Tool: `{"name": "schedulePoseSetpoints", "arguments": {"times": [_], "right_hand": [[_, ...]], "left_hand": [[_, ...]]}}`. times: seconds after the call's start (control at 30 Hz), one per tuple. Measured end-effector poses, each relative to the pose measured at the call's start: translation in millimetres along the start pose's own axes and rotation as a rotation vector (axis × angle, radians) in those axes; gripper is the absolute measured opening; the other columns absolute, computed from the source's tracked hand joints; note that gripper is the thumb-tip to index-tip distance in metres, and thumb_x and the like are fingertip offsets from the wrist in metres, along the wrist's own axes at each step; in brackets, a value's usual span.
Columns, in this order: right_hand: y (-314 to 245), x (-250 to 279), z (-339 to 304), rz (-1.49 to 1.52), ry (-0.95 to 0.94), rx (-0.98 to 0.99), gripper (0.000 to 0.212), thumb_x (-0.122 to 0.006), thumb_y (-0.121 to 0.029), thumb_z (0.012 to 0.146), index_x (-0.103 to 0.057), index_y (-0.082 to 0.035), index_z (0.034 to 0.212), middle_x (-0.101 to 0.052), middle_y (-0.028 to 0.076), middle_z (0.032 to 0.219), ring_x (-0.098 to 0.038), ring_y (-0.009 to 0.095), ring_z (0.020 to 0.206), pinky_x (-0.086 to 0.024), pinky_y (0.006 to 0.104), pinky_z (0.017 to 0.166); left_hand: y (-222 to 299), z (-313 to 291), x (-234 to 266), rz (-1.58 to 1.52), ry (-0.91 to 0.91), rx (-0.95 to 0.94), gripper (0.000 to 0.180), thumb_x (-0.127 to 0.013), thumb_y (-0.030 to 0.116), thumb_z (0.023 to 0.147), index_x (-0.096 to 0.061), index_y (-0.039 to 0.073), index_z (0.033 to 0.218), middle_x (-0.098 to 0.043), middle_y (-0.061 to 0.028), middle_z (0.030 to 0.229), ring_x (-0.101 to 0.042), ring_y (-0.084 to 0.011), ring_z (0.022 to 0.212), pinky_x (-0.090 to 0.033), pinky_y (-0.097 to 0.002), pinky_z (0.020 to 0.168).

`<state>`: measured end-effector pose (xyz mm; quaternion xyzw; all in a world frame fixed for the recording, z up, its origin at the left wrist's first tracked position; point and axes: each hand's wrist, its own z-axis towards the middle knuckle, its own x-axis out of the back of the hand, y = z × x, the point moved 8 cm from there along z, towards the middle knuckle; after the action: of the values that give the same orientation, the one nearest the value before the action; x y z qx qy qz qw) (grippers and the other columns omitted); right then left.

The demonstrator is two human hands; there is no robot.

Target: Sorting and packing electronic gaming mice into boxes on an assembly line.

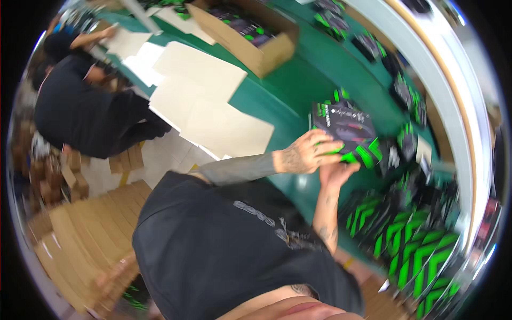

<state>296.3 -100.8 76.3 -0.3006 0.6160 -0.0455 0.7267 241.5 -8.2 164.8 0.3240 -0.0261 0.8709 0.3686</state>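
Black box (345, 124), left hand (308, 152) spread on it, right hand (337, 175) at edge

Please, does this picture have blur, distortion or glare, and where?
Head view: the pale rail at right bows with fisheye distortion; the green-striped packages at lower right look smeared; the white sheet at upper left is nearly washed out; the green table shows a glare spot below the left hand.

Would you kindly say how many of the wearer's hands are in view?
2: the left hand at the lower edge of the black box, the right hand just below.
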Motion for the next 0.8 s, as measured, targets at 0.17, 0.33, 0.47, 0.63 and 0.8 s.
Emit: {"name": "schedulePoseSetpoints", "arguments": {"times": [0.17,0.33,0.47,0.63,0.8], "right_hand": [[14,30,-23,0.011,0.335,-0.102,0.056,-0.042,-0.044,0.086,-0.042,-0.005,0.125,-0.049,0.009,0.122,-0.047,0.025,0.111,-0.034,0.0419,0.097],[59,29,-47,0.063,0.241,-0.312,0.049,-0.036,-0.039,0.091,-0.039,-0.006,0.127,-0.048,0.010,0.125,-0.044,0.027,0.116,-0.035,0.0451,0.098],[44,37,-63,0.142,0.238,-0.317,0.046,-0.041,-0.033,0.091,-0.038,-0.003,0.126,-0.045,0.014,0.126,-0.046,0.028,0.114,-0.038,0.0450,0.095],[29,55,-85,-0.174,0.359,-0.264,0.055,-0.049,-0.037,0.087,-0.035,-0.006,0.131,-0.048,0.009,0.123,-0.048,0.021,0.111,-0.042,0.0342,0.090],[31,45,-85,-0.219,0.291,-0.259,0.054,-0.048,-0.036,0.088,-0.034,-0.006,0.132,-0.047,0.008,0.125,-0.048,0.018,0.110,-0.040,0.0319,0.090]], "left_hand": [[12,-10,57,-0.348,-0.233,0.138,0.052,-0.071,0.026,0.067,-0.053,0.008,0.112,-0.052,-0.0122,0.117,-0.052,-0.0273,0.105,-0.039,-0.0412,0.094],[-103,-86,-12,-1.002,-0.122,1.293,0.095,-0.075,0.036,0.066,-0.022,0.001,0.137,-0.033,-0.0215,0.134,-0.034,-0.0275,0.124,-0.031,-0.0331,0.100],[-62,-111,-11,-0.624,-0.282,0.839,0.106,-0.081,0.027,0.059,-0.015,-0.003,0.137,-0.032,-0.0227,0.134,-0.035,-0.0301,0.123,-0.030,-0.0356,0.101],[-36,-44,38,-0.285,-0.187,0.651,0.092,-0.077,0.030,0.063,-0.026,-0.002,0.133,-0.030,-0.0226,0.134,-0.033,-0.0335,0.123,-0.030,-0.0386,0.101],[-48,-7,38,-0.037,-0.213,0.342,0.056,-0.073,0.031,0.067,-0.053,-0.001,0.109,-0.052,-0.0184,0.113,-0.049,-0.0318,0.107,-0.039,-0.0379,0.091]]}}
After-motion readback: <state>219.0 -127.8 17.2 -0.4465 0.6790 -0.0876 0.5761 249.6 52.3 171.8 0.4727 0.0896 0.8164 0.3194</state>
